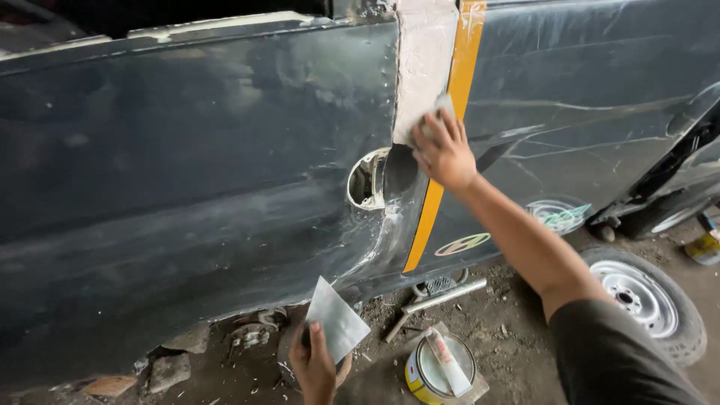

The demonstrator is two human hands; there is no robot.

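The right hand (442, 150) presses maybe a small pad (442, 105) on the pale strip (421, 67), running toward 12 o'clock; the left hand (316, 367) grips a flat sheet (337, 319)

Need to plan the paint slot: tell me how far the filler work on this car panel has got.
Done: pale filler covers the upper seam beside the orange stripe. In hand: the right hand presses a spreader at the filler's lower edge; the left hand holds a flat plate. Left: the dark seam below looks bare.
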